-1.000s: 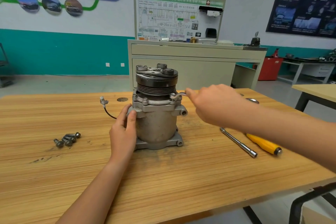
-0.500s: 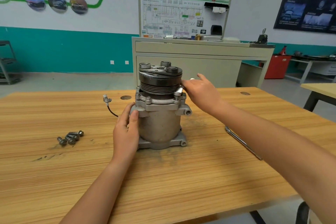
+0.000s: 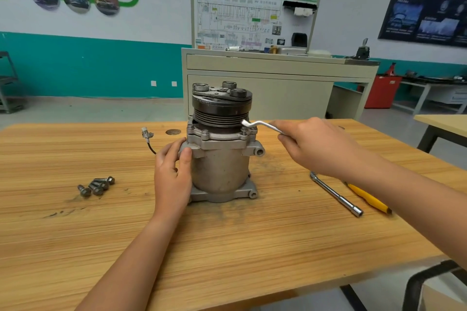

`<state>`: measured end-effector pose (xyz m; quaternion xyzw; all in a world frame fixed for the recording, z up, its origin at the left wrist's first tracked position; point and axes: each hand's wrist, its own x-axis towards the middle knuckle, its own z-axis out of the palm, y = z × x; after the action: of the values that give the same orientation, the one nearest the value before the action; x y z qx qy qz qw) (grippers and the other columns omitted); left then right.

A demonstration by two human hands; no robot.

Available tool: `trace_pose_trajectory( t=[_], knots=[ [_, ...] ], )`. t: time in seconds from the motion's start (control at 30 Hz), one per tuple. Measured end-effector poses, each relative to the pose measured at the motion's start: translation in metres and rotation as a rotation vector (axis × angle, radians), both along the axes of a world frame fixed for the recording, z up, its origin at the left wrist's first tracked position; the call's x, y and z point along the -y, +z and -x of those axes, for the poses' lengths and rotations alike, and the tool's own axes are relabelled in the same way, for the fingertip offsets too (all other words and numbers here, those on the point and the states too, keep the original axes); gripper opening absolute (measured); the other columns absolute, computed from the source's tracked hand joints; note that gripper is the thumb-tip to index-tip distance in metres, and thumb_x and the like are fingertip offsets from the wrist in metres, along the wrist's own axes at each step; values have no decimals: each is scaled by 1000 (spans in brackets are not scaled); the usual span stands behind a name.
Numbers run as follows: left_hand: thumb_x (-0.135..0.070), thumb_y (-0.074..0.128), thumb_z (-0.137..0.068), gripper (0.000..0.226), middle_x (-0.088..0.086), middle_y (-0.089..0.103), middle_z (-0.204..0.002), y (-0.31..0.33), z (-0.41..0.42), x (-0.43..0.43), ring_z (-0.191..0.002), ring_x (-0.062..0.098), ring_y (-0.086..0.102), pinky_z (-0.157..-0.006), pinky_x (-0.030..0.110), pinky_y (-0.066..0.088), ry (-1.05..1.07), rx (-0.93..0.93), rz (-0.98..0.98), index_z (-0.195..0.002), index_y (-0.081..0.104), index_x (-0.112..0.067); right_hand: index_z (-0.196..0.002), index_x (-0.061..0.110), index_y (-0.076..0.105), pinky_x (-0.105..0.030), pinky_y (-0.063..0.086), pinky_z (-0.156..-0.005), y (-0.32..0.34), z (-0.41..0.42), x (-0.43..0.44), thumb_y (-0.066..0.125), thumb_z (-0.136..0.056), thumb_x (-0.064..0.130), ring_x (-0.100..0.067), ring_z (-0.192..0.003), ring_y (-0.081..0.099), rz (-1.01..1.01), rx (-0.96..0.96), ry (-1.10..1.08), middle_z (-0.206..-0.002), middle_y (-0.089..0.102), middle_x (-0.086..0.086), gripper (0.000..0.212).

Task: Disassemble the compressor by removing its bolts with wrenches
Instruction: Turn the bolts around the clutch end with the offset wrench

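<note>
A grey metal compressor [image 3: 222,169] with a black ribbed pulley on top stands upright on the wooden table [image 3: 227,247]. My left hand [image 3: 173,174] presses against its left side, fingers up along the body and thumb on the flange. My right hand [image 3: 313,146] grips the handle of a silver offset wrench [image 3: 260,125]. The wrench head sits at the bolt [image 3: 252,130] on the right of the upper flange. More bolts stand in the flange's front edge.
Several loose bolts [image 3: 97,185] lie on the table at the left. A socket extension bar [image 3: 336,194] and a yellow-handled tool [image 3: 366,197] lie at the right, partly under my right forearm. A cable with a white plug [image 3: 146,134] trails behind the compressor's left side. A cabinet stands beyond the table.
My right hand swung close to the pulley half a second ago and has now come back out to the right with the wrench. My left hand has stayed on the compressor.
</note>
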<state>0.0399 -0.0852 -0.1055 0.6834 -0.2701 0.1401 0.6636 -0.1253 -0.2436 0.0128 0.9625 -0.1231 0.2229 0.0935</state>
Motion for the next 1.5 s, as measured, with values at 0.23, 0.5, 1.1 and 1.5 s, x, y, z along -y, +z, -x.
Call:
trace_pose_trajectory(
  t=[0.23, 0.5, 1.1, 1.5],
  knots=[
    [-29, 42, -98, 33, -5, 44, -124, 1, 0, 0, -104, -4, 42, -74, -10, 24, -4, -10, -9, -128, 54, -21, -122, 16, 48, -24, 17, -38, 17, -4, -28, 39, -89, 5, -13, -45, 25, 419, -211, -181, -57, 29, 1, 36],
    [-29, 42, -98, 33, -5, 45, -123, 1, 1, -1, -97, -14, 42, -73, -10, 24, -10, -15, -6, -128, 54, -22, -119, 11, 51, -25, 17, -36, 32, -12, -33, 44, -89, 7, -13, -43, 24, 621, -382, -138, -55, 27, 1, 31],
    [-34, 42, -98, 39, -9, 50, -130, 0, 0, 0, -118, -1, 43, -94, 9, 32, -58, -73, 7, -133, 50, -22, -141, 20, 28, -23, 29, -43, 34, -28, 36, 29, -96, 22, -13, -51, 42, 631, -325, 60, -79, 59, 1, 44],
    [-35, 43, -97, 36, -14, 50, -129, 2, 2, -1, -120, 0, 42, -101, 23, 34, -89, -114, 36, -132, 49, -29, -119, 6, 54, -39, 46, -70, -14, -65, 33, 42, -96, 7, -30, -81, 60, 71, 194, 111, -94, 66, -12, 26]
  ],
)
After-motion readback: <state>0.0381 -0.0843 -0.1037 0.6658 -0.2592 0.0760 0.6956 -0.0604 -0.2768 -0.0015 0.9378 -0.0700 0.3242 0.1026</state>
